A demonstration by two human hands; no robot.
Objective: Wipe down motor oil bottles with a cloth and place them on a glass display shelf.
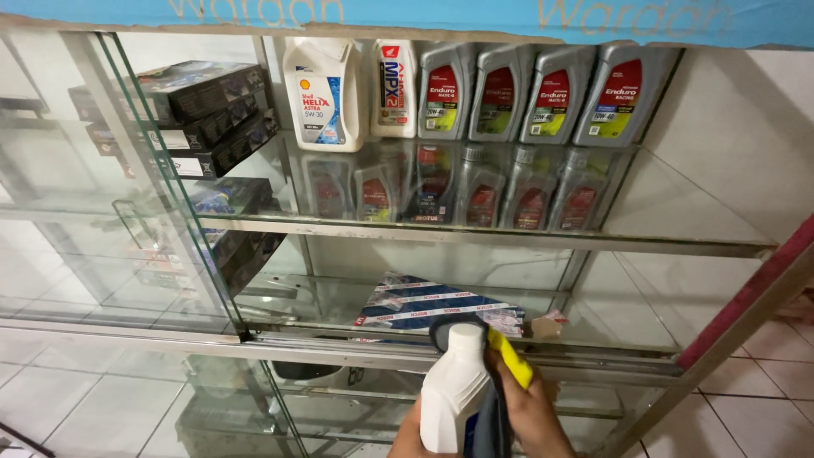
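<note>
Upright white spray bottle (454, 386), nozzle pointing shelfward, gripped by 1 hand (530, 416).

I am looking down into a glass display cabinet (212, 254) with metal-framed glass shelves (475, 236), its sliding pane pushed across the left of the frame. Along the upper middle, grey oil bottles (551, 93) stand in a row beside a white jug (324, 93). Black boxes (203, 106) are stacked at upper left. A blue banner (424, 13) runs along the top edge. Pale floor tiles (763, 399) show at lower right, under even light.
</note>
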